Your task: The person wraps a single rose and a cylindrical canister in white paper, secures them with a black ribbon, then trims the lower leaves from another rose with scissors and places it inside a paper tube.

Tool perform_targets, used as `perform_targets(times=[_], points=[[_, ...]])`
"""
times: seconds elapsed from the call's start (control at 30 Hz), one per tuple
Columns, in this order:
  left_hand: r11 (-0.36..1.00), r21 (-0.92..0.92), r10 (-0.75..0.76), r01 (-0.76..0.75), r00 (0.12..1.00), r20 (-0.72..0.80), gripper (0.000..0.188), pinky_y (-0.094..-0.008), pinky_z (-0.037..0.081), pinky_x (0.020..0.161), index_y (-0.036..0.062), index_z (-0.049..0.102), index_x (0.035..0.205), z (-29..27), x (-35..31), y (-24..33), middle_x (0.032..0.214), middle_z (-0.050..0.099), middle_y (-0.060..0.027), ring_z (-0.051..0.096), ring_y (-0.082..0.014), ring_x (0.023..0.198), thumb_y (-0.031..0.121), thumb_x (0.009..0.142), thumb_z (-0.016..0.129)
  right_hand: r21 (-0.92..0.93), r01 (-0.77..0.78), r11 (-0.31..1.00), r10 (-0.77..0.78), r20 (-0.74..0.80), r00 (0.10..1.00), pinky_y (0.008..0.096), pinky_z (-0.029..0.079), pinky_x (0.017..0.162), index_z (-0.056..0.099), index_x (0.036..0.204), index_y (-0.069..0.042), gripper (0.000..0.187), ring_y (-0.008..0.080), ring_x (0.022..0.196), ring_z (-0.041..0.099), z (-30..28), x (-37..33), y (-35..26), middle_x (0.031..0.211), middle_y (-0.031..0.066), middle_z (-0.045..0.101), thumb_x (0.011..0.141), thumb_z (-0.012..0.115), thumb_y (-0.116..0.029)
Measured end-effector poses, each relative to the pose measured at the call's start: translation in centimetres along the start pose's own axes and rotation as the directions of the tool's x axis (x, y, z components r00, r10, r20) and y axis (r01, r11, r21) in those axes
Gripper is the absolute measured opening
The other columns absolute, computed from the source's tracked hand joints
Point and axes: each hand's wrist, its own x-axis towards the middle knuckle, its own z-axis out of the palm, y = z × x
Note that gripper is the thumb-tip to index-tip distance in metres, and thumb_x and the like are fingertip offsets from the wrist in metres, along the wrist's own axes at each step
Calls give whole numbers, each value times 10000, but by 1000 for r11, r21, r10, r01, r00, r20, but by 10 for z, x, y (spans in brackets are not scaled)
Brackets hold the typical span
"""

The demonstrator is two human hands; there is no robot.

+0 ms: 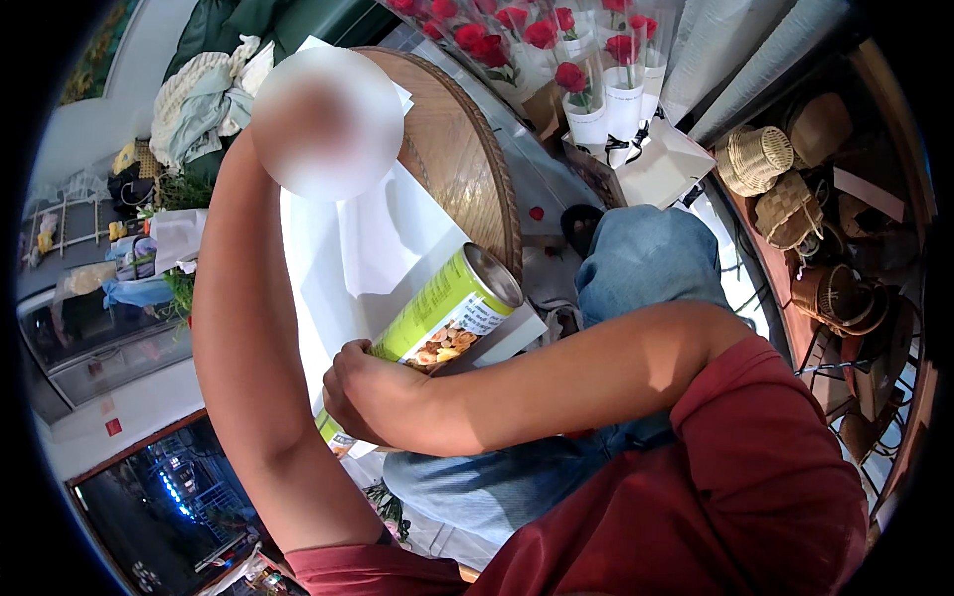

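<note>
A tall green cylindrical can [437,318] with a picture of nuts on its label lies tilted, its round metallic end facing up and to the right. My right hand [373,392] is wrapped around its middle, and the lower end shows below the fingers. Under and beyond the can spread large sheets of white paper [383,223], partly over a round wooden table [452,124]. My left arm reaches up to the far side of the paper. A round blur covers my left hand [313,124], so its fingers are hidden.
Red roses [571,77] in clear wrapping stand in white holders at the far side, near a white box [666,169]. Woven baskets [760,159] fill the shelving at right. My jeans-clad knee [646,258] rises beside the table. A cream knitted cloth [194,109] lies far left.
</note>
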Motion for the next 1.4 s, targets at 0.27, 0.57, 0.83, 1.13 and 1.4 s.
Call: perform_targets(times=[0.27,0.57,0.83,1.13,1.4], points=[[939,307,-102,154,979,-179,149,-304,606,570,-109,655,765,14,-4,1,697,696,-143,714,-197,622,15,820,716,-21,44,999,-44,-4,999,494,527,817,738,1140,-111,272,265,1039,667,-5,1,-2,1111,62,724,936,613,-242],[845,82,533,-529,844,-48,100,-278,589,601,-128,696,834,-1,-8,-24,735,696,-132,693,-167,642,-27,837,698,61,89,994,-92,52,994,467,507,822,694,1142,-59,295,271,937,666,-9,1,5,1046,94,704,926,606,-240],[948,304,-53,95,988,-145,85,-304,565,559,-109,673,757,3,4,-47,647,675,-134,670,-168,566,-31,787,689,24,54,998,-55,37,998,524,512,859,747,1156,-135,286,295,1056,677,-7,3,-2,1154,86,735,934,620,-264],[909,303,331,-286,938,-106,98,-308,585,572,-105,668,750,7,-3,-30,638,670,-141,693,-181,581,-25,804,683,17,41,999,-42,63,997,518,510,854,751,1145,-140,278,286,1057,669,-3,7,-6,1142,82,736,930,631,-268],[897,334,-242,290,954,-176,161,-310,559,548,-49,643,671,14,10,-4,583,656,-117,666,-167,516,52,775,714,32,43,999,-44,42,998,527,509,871,756,1125,-121,274,283,1067,669,-7,2,1,1142,82,738,938,620,-268]])
